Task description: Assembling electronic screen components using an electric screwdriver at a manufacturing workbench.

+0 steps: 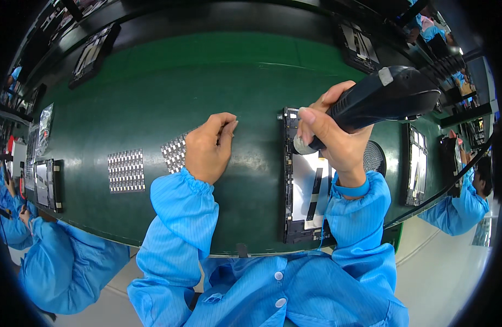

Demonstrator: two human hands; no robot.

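The right hand (338, 139) is gripping a black electric screwdriver (390, 98), fingers wrapped tight, its tip pointing at the top edge of an open device chassis (305, 180) lying toward the counter's (207, 76) near edge. The left hand (210, 147) is pinching something too small to tell, over a gridded sheet of small parts (174, 152) mid-counter.

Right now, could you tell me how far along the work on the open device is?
Done: the open device lies on the green belt. In hand: the right hand holds an electric screwdriver at its top edge, while the left hand picks at a sheet of small parts. Which screws remain, I cannot tell.
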